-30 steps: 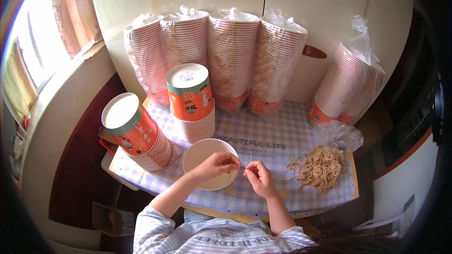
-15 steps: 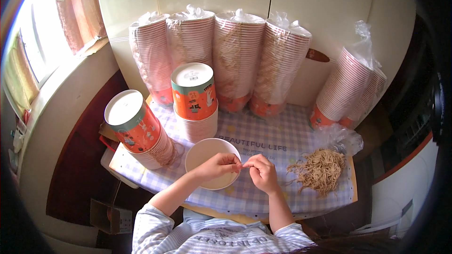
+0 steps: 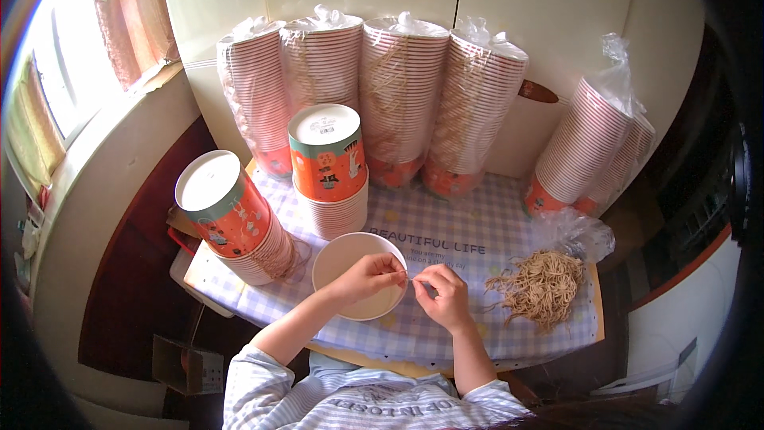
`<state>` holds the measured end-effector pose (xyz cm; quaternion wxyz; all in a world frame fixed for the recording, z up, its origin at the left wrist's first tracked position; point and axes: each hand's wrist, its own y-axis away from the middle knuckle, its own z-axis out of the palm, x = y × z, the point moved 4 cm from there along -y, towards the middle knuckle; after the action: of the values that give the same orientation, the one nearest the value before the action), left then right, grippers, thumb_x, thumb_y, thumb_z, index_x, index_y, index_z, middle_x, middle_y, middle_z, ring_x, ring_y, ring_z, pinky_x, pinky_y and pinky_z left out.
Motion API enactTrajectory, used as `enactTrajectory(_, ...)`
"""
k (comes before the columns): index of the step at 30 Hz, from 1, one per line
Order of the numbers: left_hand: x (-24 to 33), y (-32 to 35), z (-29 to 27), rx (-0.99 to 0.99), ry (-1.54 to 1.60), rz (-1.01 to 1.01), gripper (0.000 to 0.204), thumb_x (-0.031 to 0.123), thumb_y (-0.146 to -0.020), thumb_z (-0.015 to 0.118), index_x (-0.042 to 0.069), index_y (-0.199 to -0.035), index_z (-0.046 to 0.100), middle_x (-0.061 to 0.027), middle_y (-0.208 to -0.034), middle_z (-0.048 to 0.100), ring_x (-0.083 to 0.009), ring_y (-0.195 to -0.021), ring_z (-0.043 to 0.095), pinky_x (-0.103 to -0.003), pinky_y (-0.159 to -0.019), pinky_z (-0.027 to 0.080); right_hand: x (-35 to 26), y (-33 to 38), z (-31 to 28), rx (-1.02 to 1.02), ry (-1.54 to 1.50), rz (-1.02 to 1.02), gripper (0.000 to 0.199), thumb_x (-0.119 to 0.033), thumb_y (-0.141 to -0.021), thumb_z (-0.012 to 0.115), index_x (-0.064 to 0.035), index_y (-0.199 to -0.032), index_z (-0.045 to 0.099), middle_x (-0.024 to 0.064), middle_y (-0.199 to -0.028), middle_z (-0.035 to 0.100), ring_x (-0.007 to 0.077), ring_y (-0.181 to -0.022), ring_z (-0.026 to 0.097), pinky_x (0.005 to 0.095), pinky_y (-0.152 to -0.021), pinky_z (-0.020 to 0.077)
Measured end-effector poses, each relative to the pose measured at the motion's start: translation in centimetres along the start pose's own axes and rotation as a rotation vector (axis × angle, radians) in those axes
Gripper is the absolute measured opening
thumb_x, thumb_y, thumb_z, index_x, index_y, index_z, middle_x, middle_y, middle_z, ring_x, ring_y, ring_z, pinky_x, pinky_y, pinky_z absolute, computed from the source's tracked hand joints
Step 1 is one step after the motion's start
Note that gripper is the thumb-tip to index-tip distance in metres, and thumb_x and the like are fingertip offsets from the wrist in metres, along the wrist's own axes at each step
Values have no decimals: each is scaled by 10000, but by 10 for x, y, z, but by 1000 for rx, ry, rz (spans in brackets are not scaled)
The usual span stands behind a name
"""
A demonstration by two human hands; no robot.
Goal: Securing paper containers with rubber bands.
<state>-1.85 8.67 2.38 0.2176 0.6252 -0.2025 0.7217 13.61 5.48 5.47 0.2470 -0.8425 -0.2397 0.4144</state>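
Fingers [image 3: 430, 274] farther apart, thin object [image 3: 410, 278] indistinct

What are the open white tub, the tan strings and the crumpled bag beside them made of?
Tub: probably coated paper, smooth, pale and thin-rimmed. Strings: perhaps cotton or jute, matte and loosely tangled. Bag: apparently thin plastic, since it is shiny, wrinkled and see-through.

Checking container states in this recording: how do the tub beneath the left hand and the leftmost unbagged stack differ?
The tub stands mouth up, showing its pale inside; the stack is upside down, white base on top. The tub looks single; the stack nests several. Both stand on the checked cloth.
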Motion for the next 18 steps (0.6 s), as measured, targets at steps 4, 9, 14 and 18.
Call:
enactTrajectory(4, 4, 0, -2, 57, -27, -34, 79, 85, -857, 537, 6, -853, 533, -59, -827, 602, -123, -795, 581, -238, -741, 458, -12, 4, 0, -36, 53, -95, 91, -88, -656, 657, -105, -726, 603, 14, -771, 575, 187, -687, 589, 299, -574, 492)
enactTrajectory(9, 1, 2, -4, 87, -92, -27, 121, 112, -825, 587, 3, -854, 543, -54, -832, 614, -104, -790, 579, -227, -688, 452, -20, 7, 8, -80, 126, -199, 94, -96, -637, 667, -103, -701, 598, 16, -765, 570, 186, -676, 584, 296, -577, 489)
enactTrajectory(14, 8, 1, -3, 103, -272, 38, 121, 94, -796, 613, 10, -846, 542, -37, -797, 603, -101, -784, 578, -221, -669, 451, -5, 5, 7, 37, -3, -78, 97, -68, -669, 680, -66, -718, 597, 56, -768, 575, 208, -652, 581, 295, -536, 479)
enactTrajectory(18, 10, 2, -2, 124, -336, 78, 151, 62, -776, 625, 10, -877, 525, -35, -782, 587, -101, -788, 576, -221, -662, 451, 4, 5, 14, -36, -69, 28, 114, -35, -710, 669, -24, -812, 620, 74, -796, 586, 176, -656, 595, 253, -552, 499)
